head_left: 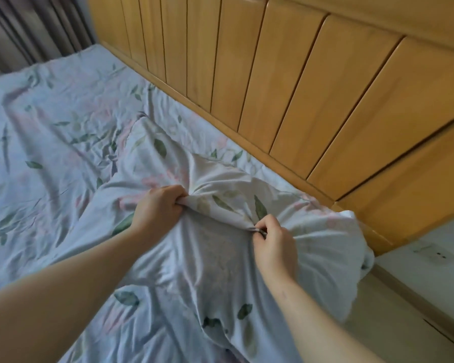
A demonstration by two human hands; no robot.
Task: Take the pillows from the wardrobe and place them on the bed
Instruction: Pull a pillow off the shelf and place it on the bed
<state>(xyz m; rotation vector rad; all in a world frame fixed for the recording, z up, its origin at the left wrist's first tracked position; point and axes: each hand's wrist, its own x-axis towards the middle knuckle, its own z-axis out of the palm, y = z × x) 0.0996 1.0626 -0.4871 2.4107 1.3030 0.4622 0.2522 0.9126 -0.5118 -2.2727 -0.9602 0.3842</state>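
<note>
Fingers of the left hand are closed on a bunched fold of the pale blue leaf-printed pillow; the right hand pinches the same fold shut. Pillow lies on the matching floral-sheeted bed, near the slatted wooden headboard. Recommended: draw the cover taut evenly, then square the pillow against the headboard.

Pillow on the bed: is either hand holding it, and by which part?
Both. The left hand and right hand each pinch a bunched fold of the floral pillowcase on the pillow's top.
</note>
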